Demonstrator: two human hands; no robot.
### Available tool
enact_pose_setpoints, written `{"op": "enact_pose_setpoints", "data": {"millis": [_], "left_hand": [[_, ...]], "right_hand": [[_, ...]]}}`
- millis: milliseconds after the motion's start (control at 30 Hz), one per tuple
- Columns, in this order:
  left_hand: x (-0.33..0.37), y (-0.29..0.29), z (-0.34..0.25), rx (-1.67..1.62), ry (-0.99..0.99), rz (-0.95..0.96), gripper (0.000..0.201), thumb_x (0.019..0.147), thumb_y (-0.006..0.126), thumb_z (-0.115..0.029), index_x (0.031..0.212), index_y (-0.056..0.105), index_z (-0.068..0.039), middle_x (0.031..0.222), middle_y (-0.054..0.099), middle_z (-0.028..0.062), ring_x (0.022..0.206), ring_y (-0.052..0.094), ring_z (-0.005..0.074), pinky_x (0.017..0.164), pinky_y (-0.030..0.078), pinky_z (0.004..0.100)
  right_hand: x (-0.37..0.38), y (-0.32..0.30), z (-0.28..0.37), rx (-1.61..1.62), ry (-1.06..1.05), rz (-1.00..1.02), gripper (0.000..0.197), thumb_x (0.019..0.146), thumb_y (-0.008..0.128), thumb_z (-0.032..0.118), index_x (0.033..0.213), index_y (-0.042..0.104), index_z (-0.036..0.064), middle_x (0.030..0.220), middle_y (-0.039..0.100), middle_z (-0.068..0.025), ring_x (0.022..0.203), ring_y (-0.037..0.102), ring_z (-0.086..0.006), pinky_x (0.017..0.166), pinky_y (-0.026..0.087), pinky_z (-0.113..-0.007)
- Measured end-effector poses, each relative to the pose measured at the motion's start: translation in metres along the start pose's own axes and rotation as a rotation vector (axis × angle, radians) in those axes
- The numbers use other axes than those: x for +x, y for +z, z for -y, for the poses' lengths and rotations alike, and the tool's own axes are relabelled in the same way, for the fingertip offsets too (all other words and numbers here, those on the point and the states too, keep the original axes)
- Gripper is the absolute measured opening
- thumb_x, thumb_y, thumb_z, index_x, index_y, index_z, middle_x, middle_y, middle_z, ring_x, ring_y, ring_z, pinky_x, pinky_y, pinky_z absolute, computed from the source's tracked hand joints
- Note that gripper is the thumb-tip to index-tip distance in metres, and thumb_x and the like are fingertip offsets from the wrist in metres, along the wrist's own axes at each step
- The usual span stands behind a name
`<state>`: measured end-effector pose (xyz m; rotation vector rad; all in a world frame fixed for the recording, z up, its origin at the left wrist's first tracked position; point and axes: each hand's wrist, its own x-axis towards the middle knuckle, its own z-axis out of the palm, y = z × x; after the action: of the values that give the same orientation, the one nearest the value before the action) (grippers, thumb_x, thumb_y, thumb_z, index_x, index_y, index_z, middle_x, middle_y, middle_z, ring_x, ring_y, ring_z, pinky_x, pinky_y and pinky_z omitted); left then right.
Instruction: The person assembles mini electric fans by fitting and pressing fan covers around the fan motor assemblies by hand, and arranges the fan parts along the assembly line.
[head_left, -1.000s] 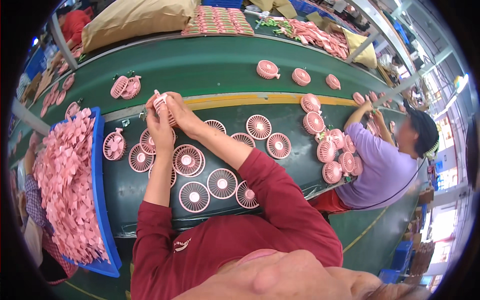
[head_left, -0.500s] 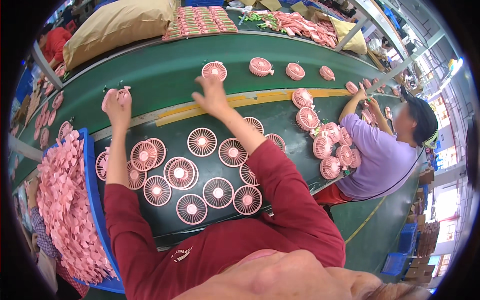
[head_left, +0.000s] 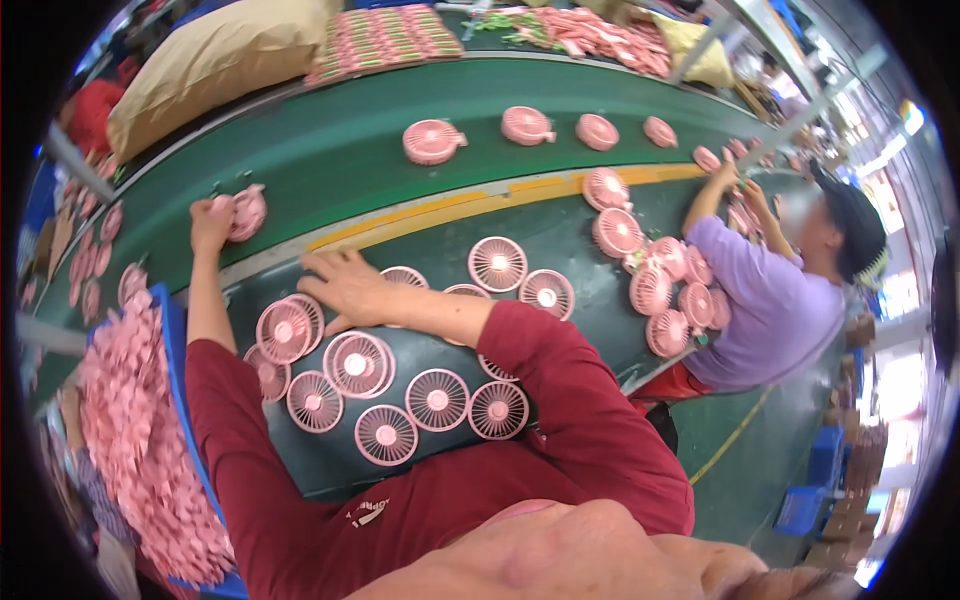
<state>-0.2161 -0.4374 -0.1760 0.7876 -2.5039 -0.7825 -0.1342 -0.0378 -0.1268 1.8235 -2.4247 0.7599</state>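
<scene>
Over the green belt's left part, my left hand [head_left: 209,224] is closed around the edge of a small pink fan housing, mostly hidden by my fingers. Touching or close beside it stands another pink fan housing [head_left: 248,212]. My right hand [head_left: 352,287] is low over the dark worktable, fingers spread, with nothing seen in it. Partly behind that wrist is a round pink fan grille [head_left: 405,277]. A stacked pair of grilles [head_left: 284,331] lies to the left of the right hand. More loose grilles, such as one grille [head_left: 437,399], lie nearer my body.
Several pink fan housings [head_left: 433,142] sit along the green belt [head_left: 340,150]. A blue bin [head_left: 172,340] of pink blade pieces stands at left. Fan heads [head_left: 665,290] are heaped at right beside a co-worker in a purple shirt [head_left: 765,300]. A big tan sack [head_left: 220,70] lies beyond the belt.
My right hand has drawn back from the belt to the worktable, moving left and nearer. My left hand has shifted slightly left, uncovering the second housing. The middle housing on the belt is now uncovered.
</scene>
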Motion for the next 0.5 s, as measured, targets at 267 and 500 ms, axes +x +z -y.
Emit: {"op": "enact_pose_setpoints", "data": {"millis": [267,500], "left_hand": [[-0.122,-0.028,-0.114,-1.576,-0.081,0.416,0.036,0.095,0.055,-0.030,0.121,0.060,-0.006,0.118,0.063,0.0058,0.105,0.061,0.0168,0.088,0.052,0.0339],[-0.208,-0.055,-0.145,-2.093,-0.077,0.590,0.054,0.092,0.052,-0.035,0.133,0.051,0.000,0.140,0.051,0.0171,0.129,0.048,0.0328,0.110,0.038,0.0515]], "right_hand": [[-0.004,0.007,0.000,-0.035,-0.128,0.040,0.082,0.067,0.081,0.039,0.138,0.046,0.0170,0.142,0.044,-0.0169,0.134,0.038,-0.0374,0.107,0.030,-0.054],[-0.002,0.001,0.003,0.060,-0.144,-0.006,0.067,0.072,0.079,0.038,0.126,0.053,0.0081,0.130,0.053,-0.0150,0.122,0.048,-0.0340,0.102,0.036,-0.047]]}}
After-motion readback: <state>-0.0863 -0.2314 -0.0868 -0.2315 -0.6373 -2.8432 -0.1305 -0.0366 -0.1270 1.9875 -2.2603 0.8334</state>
